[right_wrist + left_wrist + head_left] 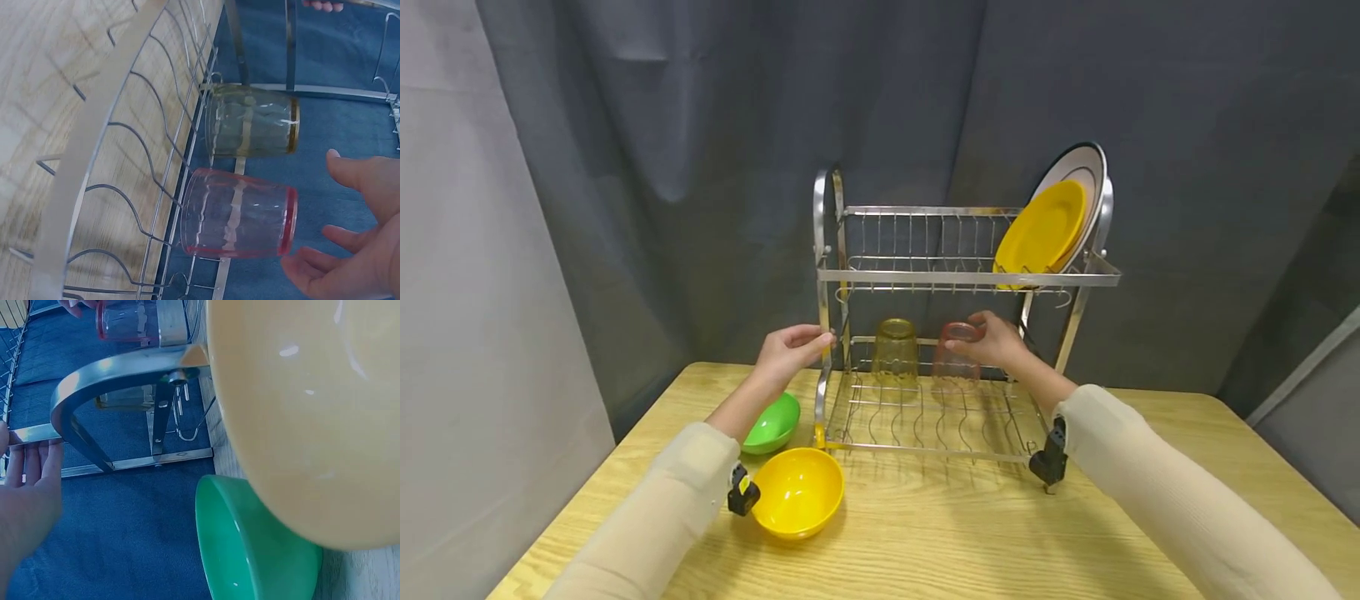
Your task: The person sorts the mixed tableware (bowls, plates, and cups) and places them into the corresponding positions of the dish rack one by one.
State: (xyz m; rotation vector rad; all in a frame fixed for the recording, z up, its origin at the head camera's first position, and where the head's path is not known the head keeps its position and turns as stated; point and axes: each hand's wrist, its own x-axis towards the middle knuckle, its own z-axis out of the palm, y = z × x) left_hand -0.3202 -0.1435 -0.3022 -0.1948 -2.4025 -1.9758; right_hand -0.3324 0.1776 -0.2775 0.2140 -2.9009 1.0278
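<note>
My left hand (pixel 786 357) pinches the left upright of the metal dish rack (pixel 925 277), with the thumb on one side and the fingers on the other. The right hand (pixel 997 343) is beside a clear pink glass (pixel 951 362) on the lower tier, its thumb and fingers spread. In the right wrist view a gap shows between the thumb and the pink glass (pixel 240 215), while a fingertip is close to its red-edged base. An amber glass (pixel 895 358) stands upside down to the left of the pink one, also upside down.
On the upper tier's right end, a yellow plate (pixel 1045 225) leans against a white plate (pixel 1093 158) with a dark rim. A yellow bowl (pixel 797 492) and a green bowl (pixel 775 423) sit on the wooden table (pixel 925 533) left of the rack. Grey curtains (pixel 737 167) hang behind.
</note>
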